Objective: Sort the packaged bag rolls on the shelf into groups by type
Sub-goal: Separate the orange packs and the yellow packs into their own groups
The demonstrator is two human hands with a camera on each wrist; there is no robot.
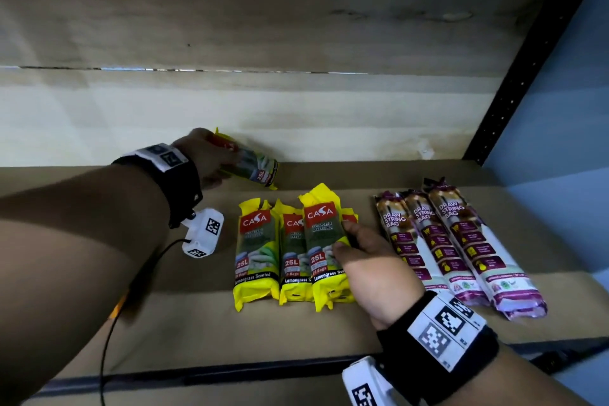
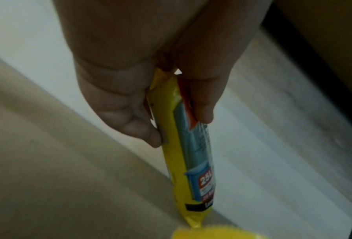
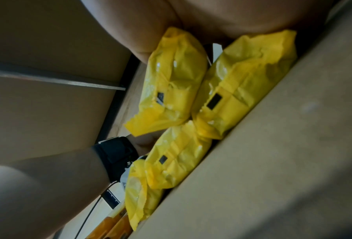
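Yellow CASA packs (image 1: 290, 250) lie in a row mid-shelf in the head view, beside 3 purple drawstring-bag packs (image 1: 461, 250) to their right. The right hand (image 1: 372, 267) pinches the raised pack (image 1: 321, 241) in that row. At the rear, the left hand (image 1: 204, 158) grips a lone yellow pack (image 1: 253, 165).

Left wrist view: fingers (image 2: 130, 122) and thumb clamp that pack (image 2: 191, 153) above the cardboard shelf (image 2: 58, 177).

Right wrist view: yellow pack ends (image 3: 242, 80) bunch together below the palm.

- Left forearm bare; black fabric wrist strap (image 1: 184, 181) carrying a white plate printed with black square fiducial markers (image 1: 163, 155).
- White boxy camera module (image 1: 202, 236) under left wrist, marker-printed, thin black cable (image 1: 108, 333) trailing from it.
- Right wrist: black fabric band (image 1: 441, 351), white marker plate (image 1: 445, 326), white marker-printed module (image 1: 361, 384) beneath.
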